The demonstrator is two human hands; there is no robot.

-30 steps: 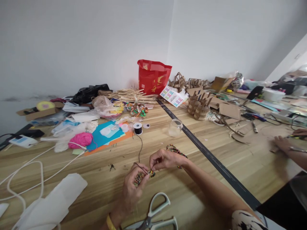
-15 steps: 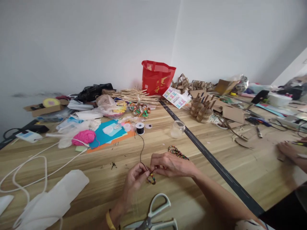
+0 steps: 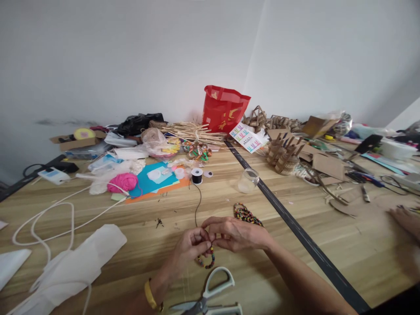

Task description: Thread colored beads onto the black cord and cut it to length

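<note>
Above the wooden table, my left hand (image 3: 193, 246) pinches a small loop of colourful beads, a beaded bracelet (image 3: 209, 264), near where its cord ends meet. My right hand (image 3: 231, 234) is closed at the same spot, its fingertips on the black cord (image 3: 198, 205). That cord runs back to a spool of black cord (image 3: 197, 176). Just below the hands lie scissors (image 3: 210, 295) with pale handles, blades pointing left. Behind my right hand rests a pile of beaded strands (image 3: 245, 214). The exact crossing of the cord between my fingers is hidden.
A glass jar (image 3: 248, 180) stands beyond the beads, by a dark strip (image 3: 282, 210) across the table. Pink yarn (image 3: 123, 182), blue paper (image 3: 152, 178) and a red bag (image 3: 225, 109) sit further back. White cloth (image 3: 78, 267) lies left. Another person's hand (image 3: 405, 218) is at right.
Both hands have drawn closer together at the cord. The beaded loop now hangs lower and shows more fully. The camera view has turned slightly left.
</note>
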